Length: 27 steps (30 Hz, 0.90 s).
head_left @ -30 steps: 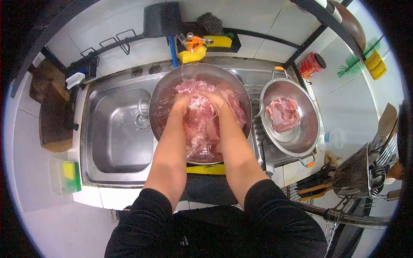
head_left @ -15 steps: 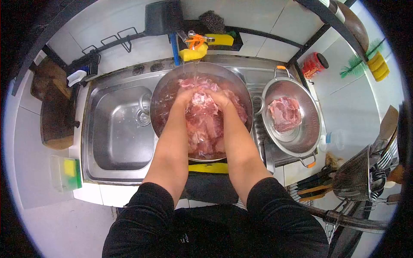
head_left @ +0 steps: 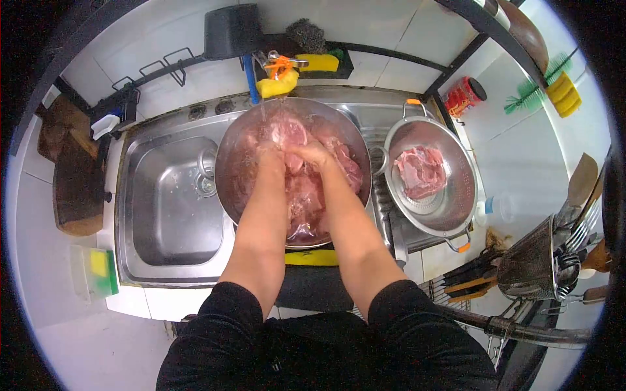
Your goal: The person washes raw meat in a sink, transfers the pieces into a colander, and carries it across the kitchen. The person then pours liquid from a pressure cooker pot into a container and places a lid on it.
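Observation:
A large steel bowl (head_left: 228, 124) full of water and several pieces of raw meat (head_left: 304, 202) stands at the sink's middle. My left hand (head_left: 270, 154) and my right hand (head_left: 309, 154) are both in the bowl, partly under water. Between them they grip one piece of raw meat (head_left: 289, 133) below the tap (head_left: 278, 85), which has a yellow cover and runs water. Splashing and the water blur my fingertips. Right of the bowl, a steel colander (head_left: 462, 189) holds another piece of raw meat (head_left: 420, 172).
The sink basin (head_left: 176, 221) lies to the left. Wooden boards (head_left: 78, 176) hang on the left wall. A knife (head_left: 399, 244) lies between bowl and colander. At the right are a mesh utensil holder (head_left: 528, 260), a red jar (head_left: 464, 96) and a green bottle brush (head_left: 538, 85).
My hands have sunk a little lower into the water, and the gripped meat has shifted between them. The whole view has moved slightly, with things sliding left.

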Each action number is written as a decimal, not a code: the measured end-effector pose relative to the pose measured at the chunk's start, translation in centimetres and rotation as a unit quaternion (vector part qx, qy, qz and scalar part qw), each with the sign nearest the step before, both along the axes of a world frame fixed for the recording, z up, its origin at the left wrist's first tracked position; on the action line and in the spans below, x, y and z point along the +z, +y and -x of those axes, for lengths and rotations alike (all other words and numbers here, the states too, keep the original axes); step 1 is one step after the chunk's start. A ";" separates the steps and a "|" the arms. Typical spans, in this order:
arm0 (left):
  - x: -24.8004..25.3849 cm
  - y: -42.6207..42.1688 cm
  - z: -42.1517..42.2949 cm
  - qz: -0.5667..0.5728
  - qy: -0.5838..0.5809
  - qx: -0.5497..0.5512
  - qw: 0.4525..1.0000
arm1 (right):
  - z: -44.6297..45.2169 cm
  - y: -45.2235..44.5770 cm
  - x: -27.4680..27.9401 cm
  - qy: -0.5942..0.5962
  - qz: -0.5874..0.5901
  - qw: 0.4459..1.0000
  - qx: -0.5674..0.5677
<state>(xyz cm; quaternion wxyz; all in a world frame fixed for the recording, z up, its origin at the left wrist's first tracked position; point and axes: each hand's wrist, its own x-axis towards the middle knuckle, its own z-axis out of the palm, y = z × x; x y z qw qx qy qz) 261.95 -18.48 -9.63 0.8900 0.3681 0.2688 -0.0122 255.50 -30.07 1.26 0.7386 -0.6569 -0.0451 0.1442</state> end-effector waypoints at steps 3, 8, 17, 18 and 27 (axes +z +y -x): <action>-0.4 0.4 -0.2 -0.053 0.056 -0.072 0.994 | -1.6 -0.1 -3.0 0.112 0.085 0.984 -0.112; 4.9 2.7 3.8 -0.163 0.115 -0.217 0.956 | -2.3 0.7 -3.2 0.089 0.458 0.863 -0.192; 11.5 2.8 5.6 0.017 0.032 -0.231 0.972 | -2.6 -1.6 6.9 -0.099 0.306 0.940 -0.113; 11.5 2.4 5.2 -0.032 -0.002 -0.215 0.976 | -1.3 -2.1 10.6 -0.114 0.326 0.933 -0.098; 7.1 -0.7 3.0 -0.228 0.032 -0.325 0.917 | 6.3 -13.6 23.9 -0.140 0.416 0.853 -0.282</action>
